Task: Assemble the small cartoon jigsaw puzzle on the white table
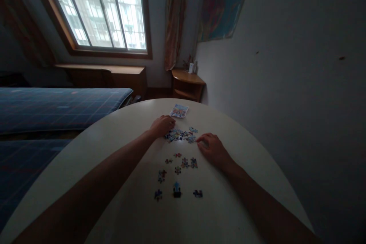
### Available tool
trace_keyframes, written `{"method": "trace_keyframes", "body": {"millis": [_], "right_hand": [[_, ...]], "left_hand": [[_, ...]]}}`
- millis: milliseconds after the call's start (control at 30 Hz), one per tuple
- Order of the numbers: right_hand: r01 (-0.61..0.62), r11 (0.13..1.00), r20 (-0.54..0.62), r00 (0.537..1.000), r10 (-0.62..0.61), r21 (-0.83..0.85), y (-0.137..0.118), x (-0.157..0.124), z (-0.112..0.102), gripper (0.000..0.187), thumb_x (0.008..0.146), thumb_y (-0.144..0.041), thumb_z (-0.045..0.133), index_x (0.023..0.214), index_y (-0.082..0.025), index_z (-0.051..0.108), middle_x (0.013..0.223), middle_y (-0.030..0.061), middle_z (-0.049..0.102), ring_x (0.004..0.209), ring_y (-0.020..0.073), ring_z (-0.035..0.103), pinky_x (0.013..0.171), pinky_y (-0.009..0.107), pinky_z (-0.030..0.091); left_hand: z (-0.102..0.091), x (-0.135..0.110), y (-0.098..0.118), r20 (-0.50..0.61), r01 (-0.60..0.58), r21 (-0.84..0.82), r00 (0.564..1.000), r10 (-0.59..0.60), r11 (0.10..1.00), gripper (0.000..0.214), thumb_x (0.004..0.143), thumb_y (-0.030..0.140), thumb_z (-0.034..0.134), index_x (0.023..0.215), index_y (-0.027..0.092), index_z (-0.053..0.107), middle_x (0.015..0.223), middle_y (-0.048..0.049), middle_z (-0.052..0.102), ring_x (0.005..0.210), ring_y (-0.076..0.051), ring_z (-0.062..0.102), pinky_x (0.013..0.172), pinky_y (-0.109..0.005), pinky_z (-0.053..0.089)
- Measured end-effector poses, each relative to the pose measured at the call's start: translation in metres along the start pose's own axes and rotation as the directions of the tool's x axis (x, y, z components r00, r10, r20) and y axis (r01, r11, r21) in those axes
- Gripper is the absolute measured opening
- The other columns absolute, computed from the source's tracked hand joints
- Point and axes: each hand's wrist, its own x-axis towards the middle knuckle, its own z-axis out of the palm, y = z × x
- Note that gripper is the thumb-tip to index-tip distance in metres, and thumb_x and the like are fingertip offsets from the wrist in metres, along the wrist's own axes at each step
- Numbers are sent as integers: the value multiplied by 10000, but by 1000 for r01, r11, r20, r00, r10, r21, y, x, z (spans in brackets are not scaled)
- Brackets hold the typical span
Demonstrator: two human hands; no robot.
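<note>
Resting on a round white table (120, 198) in a dim bedroom, left hand (162, 126) and right hand (213, 148) touch the puzzle-piece pile (180, 135), fingers loose, gripping nothing.

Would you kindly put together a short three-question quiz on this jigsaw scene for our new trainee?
1. True or false: the left hand rests at the edge of the cluster of puzzle pieces.
2. What lies beyond the cluster on the round table? A) a cup B) a printed picture card C) scissors
3. Fill in: the right hand lies palm-down on the ____ side of the cluster.

Key: 1 true; 2 B; 3 right. Separated loose pieces lie nearer the person.
</note>
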Motion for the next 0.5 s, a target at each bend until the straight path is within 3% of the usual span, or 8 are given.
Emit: {"method": "trace_keyframes", "body": {"millis": [267,367,500], "right_hand": [[25,1000,5,1000,-25,-15,0,0,-1,170,862,-221,582,974,-192,707,1054,90,639,1036,233,551,977,404,408],[31,999,9,999,-30,-16,3,0,0,173,861,-227,584,979,-201,707,1057,86,638,1038,233,551,976,408,410],[22,1000,-8,1000,-22,-18,-1,1,-1,163,856,-227,585,969,-203,699,1048,85,648,1036,239,559,967,413,419]], "left_hand": [[-5,4,-1,-15,53,-211,998,-57,976,166,802,166,652,941,148,742,952,-88,741,942,-236,673,894,-321,494],[-12,-10,7,-20,65,-337,997,-76,939,144,832,198,644,930,134,728,911,-84,752,880,-212,696,839,-308,526],[-20,-48,24,0,79,-488,996,-90,870,148,860,220,627,964,153,707,944,-68,759,849,-183,716,785,-291,564]]}}
